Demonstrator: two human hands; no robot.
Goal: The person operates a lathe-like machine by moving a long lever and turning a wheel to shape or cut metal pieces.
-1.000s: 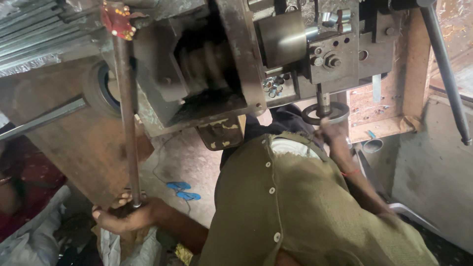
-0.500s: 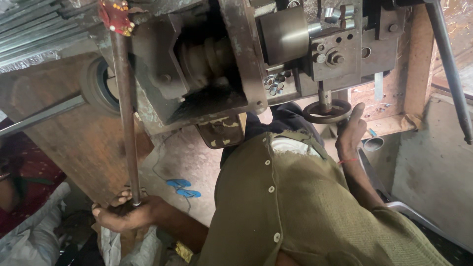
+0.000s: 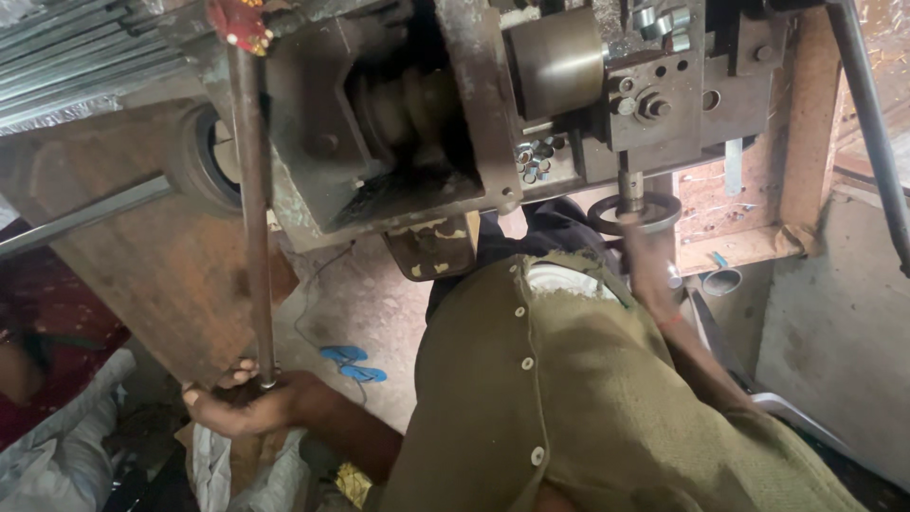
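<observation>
Left hand [image 3: 248, 406] closed round lever rod [image 3: 254, 237]; right hand [image 3: 646, 248] at steel ring [image 3: 633, 214], grip unclear; advise steady pull, fingers clear of press head [image 3: 555, 62]

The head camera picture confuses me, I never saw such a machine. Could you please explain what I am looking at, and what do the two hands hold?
The picture comes from a camera on the person's head, looking down the olive buttoned shirt toward a workshop floor. In front stands a heavy, worn metal machine with a shiny steel cylinder, bolts, and small nuts lying on its ledge. The left hand is closed around the lower end of a long thin metal rod, which rises to a red-wrapped top. The right hand reaches up to a dark round ring on a short shaft under the machine; its grip is hard to see. Blue sandals lie on the floor.
</observation>
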